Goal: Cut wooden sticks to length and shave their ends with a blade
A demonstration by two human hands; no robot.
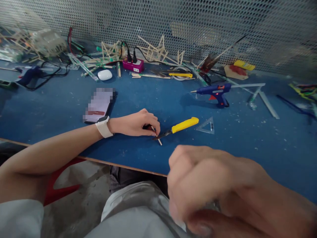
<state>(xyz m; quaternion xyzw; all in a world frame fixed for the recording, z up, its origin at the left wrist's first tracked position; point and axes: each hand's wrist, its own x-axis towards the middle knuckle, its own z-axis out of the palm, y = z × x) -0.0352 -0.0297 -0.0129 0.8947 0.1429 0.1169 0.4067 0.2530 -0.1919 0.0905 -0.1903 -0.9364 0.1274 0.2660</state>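
My left hand (pixel 138 124), with a pale band on its wrist, rests low over the blue table and pinches a thin wooden stick (pixel 159 141). The stick's lower end sticks out below the fingertips. A yellow-handled knife (pixel 185 125) lies to the right, its dark blade reaching across the stick near those fingertips. My right hand (pixel 205 181) is raised close to the camera, blurred, with its fingers curled; what they hold, if anything, is hidden. Just right of the knife lies a clear triangle ruler (pixel 206 126).
A phone (pixel 100 104) lies behind my left wrist. Farther back are a blue glue gun (pixel 218 92), a white mouse-shaped case (pixel 105 75), a purple power adapter (pixel 133 65) and wooden sticks (pixel 156 53) along the mesh panel (pixel 148 23).
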